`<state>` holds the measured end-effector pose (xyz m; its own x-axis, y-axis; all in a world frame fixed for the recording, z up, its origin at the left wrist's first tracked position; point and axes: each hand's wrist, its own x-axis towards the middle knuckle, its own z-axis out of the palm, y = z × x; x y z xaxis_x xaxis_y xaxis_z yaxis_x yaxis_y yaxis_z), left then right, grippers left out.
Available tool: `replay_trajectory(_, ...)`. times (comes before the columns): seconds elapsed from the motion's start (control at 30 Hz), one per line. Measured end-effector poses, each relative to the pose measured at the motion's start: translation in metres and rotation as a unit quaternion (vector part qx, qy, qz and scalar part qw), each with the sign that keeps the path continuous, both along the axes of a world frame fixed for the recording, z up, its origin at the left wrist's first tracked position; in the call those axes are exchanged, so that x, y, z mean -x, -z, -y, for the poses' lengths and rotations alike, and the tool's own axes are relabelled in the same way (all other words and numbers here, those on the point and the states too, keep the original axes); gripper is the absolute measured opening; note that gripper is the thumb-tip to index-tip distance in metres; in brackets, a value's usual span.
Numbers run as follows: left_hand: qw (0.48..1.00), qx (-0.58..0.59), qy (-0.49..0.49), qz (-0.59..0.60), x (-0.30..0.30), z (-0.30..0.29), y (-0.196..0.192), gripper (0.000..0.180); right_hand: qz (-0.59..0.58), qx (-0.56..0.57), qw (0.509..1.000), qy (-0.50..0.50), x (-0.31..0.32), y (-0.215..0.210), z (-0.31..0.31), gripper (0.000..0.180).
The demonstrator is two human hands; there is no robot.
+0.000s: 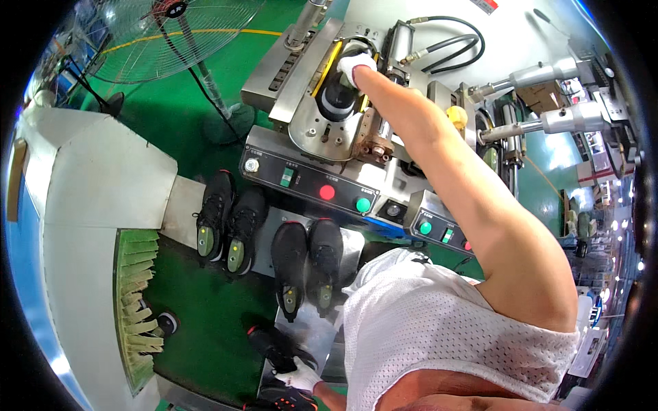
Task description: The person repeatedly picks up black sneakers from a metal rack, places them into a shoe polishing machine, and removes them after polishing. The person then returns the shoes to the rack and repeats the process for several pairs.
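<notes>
My right arm reaches up to a metal press, where a black shoe with a pale sole edge sits in the cradle. Gloved in white, my right hand is closed on the shoe's upper part; some of its fingers are hidden. Down at the lower left, my left hand, also in a white glove, grips one end of another black shoe with a red accent. Just below that hand lies a black shoe with orange-red marks, partly cut off by the picture's edge.
Two pairs of black shoes with green inserts stand on a metal shelf. The press has a button panel. A white machine with green strip curtain is left; a fan stands behind. A second press station is right.
</notes>
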<state>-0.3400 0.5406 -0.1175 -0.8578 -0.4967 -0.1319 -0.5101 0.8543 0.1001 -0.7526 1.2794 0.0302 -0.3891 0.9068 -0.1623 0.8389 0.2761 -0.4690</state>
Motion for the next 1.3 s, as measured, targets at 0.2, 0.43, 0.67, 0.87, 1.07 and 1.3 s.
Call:
replay_trajectory(0.2,0.997,0.074,-0.008,0.023,-0.013,0.005,0.025,0.094,0.061,-0.043,0.993,-0.089,0.004,0.022,-0.042,0.053)
replay_trajectory(0.43,0.997,-0.025,0.025,-0.074,-0.006,0.002,0.04,0.099,0.066,-0.05,0.993,-0.083,0.016,0.009,-0.023,0.048)
replay_trajectory(0.67,0.988,-0.131,0.027,-0.079,-0.006,0.002,0.032,0.095,0.051,-0.05,0.99,-0.12,0.04,0.017,-0.061,0.053)
replay_trajectory(0.87,0.995,-0.042,-0.067,0.065,0.022,-0.027,-0.012,0.096,-0.015,0.004,0.998,-0.059,-0.005,0.036,-0.071,0.047)
replay_trajectory(1.07,0.986,-0.093,-0.133,0.048,0.009,-0.03,-0.032,0.091,0.0,-0.102,0.994,-0.029,0.014,0.051,0.014,0.062)
replay_trajectory(1.3,0.996,-0.08,-0.033,-0.001,0.022,-0.014,-0.016,0.094,0.026,-0.056,0.977,-0.202,-0.01,0.049,-0.054,0.07)
